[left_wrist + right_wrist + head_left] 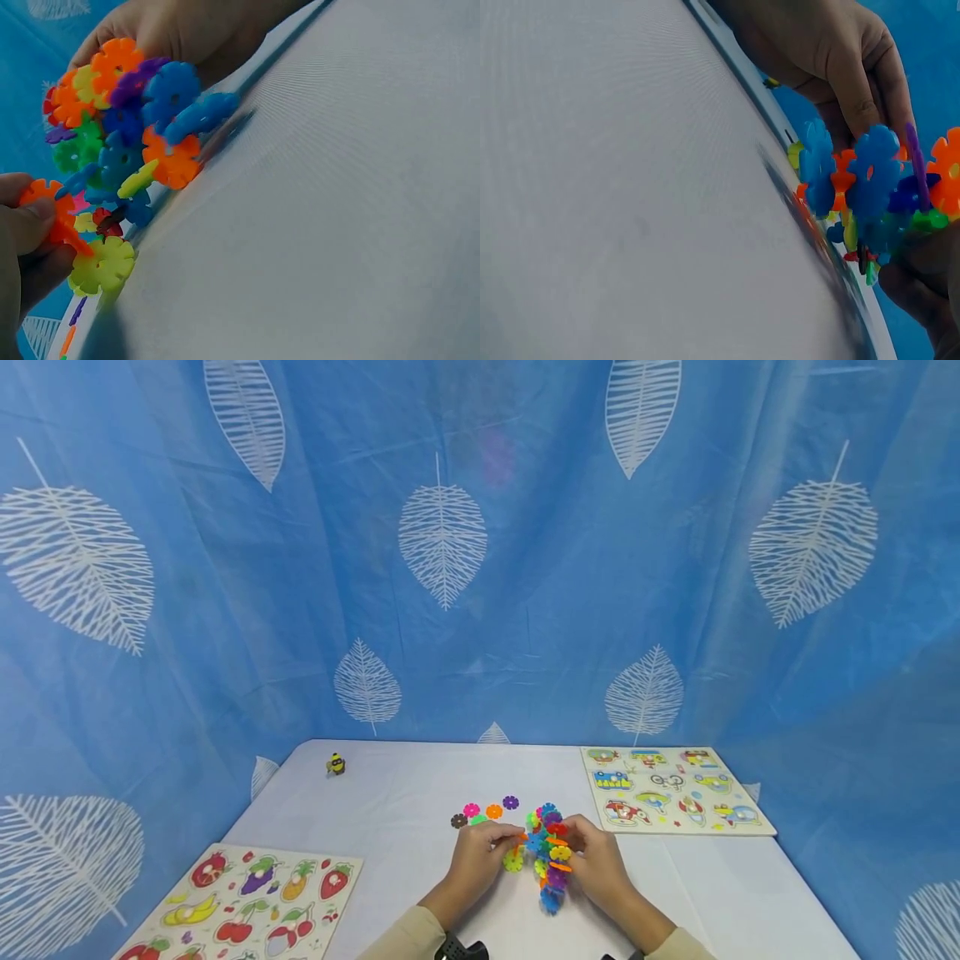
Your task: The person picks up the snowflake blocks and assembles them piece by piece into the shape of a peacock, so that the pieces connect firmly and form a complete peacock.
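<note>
A cluster of interlocked plastic flower discs (557, 878), in blue, orange, purple, green and yellow, is held up between both hands over the white table. My right hand (597, 860) grips the cluster from its right side, fingers partly hidden behind the pieces. From the left, my left hand (480, 856) pinches an orange flower disc (51, 214) between thumb and fingers. A yellow-green flower disc (105, 266) sits against that orange one, at its lower end. In the left wrist view the pinched disc is right at the cluster's edge.
Several loose flower discs, among them a purple one (511, 802) and a brown one (459, 820), lie beyond my left hand. A fruit puzzle board (352, 877) lies front left, a vehicle puzzle board (592, 760) back right. A small yellow-and-black figure (336, 765) stands back left.
</note>
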Demonstrator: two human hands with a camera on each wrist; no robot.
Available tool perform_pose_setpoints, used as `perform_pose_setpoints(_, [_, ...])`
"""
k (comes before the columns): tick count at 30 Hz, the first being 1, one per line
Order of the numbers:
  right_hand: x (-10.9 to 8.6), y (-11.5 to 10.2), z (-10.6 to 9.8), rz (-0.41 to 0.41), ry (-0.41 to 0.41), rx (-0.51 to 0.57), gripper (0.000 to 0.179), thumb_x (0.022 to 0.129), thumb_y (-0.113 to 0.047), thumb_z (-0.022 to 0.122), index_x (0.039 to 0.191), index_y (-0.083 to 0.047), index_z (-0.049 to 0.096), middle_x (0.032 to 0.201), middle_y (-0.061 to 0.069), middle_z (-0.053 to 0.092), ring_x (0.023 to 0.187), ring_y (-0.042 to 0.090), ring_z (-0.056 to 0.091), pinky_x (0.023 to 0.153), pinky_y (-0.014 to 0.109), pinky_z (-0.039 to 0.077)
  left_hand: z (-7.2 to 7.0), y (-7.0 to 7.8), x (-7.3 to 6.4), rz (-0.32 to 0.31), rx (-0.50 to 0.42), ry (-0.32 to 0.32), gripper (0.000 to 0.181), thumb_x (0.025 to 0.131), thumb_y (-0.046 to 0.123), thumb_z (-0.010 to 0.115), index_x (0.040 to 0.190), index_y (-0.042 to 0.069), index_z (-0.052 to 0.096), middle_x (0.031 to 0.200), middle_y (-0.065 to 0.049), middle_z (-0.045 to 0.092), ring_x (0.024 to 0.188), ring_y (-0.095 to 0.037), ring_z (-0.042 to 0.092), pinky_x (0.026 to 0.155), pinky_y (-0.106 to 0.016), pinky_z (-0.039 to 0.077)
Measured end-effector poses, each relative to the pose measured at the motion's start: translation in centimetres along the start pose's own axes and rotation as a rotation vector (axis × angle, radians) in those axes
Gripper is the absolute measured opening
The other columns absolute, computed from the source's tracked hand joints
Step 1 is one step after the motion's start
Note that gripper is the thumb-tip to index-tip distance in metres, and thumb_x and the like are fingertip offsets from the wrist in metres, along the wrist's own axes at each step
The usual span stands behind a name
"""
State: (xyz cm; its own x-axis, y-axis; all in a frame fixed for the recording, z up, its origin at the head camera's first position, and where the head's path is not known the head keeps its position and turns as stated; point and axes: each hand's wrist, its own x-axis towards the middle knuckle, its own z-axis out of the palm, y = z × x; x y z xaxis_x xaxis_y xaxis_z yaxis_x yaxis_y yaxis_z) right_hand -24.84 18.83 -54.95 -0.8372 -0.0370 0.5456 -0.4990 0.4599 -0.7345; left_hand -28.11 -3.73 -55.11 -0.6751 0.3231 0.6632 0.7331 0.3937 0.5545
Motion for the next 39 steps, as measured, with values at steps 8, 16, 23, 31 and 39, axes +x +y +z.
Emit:
perform_pose_setpoints(8, [-0.1, -0.4, 0.1, -0.002, 0.020, 0.010, 0.052, 0.068, 0.032, 0.069, 0.098, -0.010, 0.068, 0.088, -0.007, 0.074, 0.076, 0.011, 0.069, 0.073, 0.032, 0.063, 0.1, 0.2, -0.1, 0.026, 0.040, 0.012, 0.024, 0.084, -0.008, 0.085, 0.102, 0.008, 0.084, 0.098, 0.003, 0.079, 0.090, -0.006, 0.072, 0.077, -0.017, 0.058])
perform_pose_setpoints(16, [0.0, 0.1, -0.4, 0.032, -0.023, -0.006, 0.052, 0.069, 0.030, 0.071, 0.102, -0.011, 0.070, 0.090, -0.008, 0.075, 0.082, 0.011, 0.071, 0.077, 0.028, 0.062, 0.1, 0.4, -0.7, -0.007, -0.046, -0.024, 0.028, 0.089, -0.002, 0.082, 0.117, 0.003, 0.078, 0.103, 0.001, 0.077, 0.089, -0.004, 0.070, 0.079, -0.020, 0.059])
perform_pose_setpoints(23, [0.1, 1.2, -1.9, 0.057, -0.070, -0.046, 0.041, 0.078, 0.021, 0.080, 0.100, -0.013, 0.070, 0.089, -0.007, 0.075, 0.084, 0.019, 0.074, 0.078, 0.026, 0.062, 0.0, 0.5, -0.7, 0.014, -0.123, -0.060, 0.030, 0.095, 0.005, 0.080, 0.124, 0.002, 0.075, 0.113, 0.001, 0.076, 0.094, -0.004, 0.071, 0.087, -0.025, 0.059])
perform_pose_setpoints(31, [0.2, 2.2, -4.4, 0.062, -0.205, -0.117, 0.029, 0.082, 0.009, 0.083, 0.097, -0.014, 0.073, 0.090, -0.008, 0.073, 0.080, 0.009, 0.068, 0.072, 0.028, 0.061, -0.7, 0.0, -0.7, 0.036, -0.235, 0.060, 0.025, 0.092, -0.009, 0.076, 0.116, 0.000, 0.076, 0.111, -0.007, 0.077, 0.092, -0.019, 0.075, 0.083, -0.030, 0.062])
perform_pose_setpoints(39, [0.4, 3.1, -6.3, 0.148, -0.337, -0.175, 0.025, 0.080, 0.006, 0.080, 0.095, -0.014, 0.073, 0.092, -0.007, 0.067, 0.078, 0.010, 0.060, 0.067, 0.027, 0.053, -2.0, -1.2, -0.4, -0.113, -0.210, 0.166, 0.015, 0.096, -0.004, 0.073, 0.110, 0.000, 0.076, 0.110, -0.009, 0.077, 0.096, -0.020, 0.074, 0.080, -0.030, 0.062])
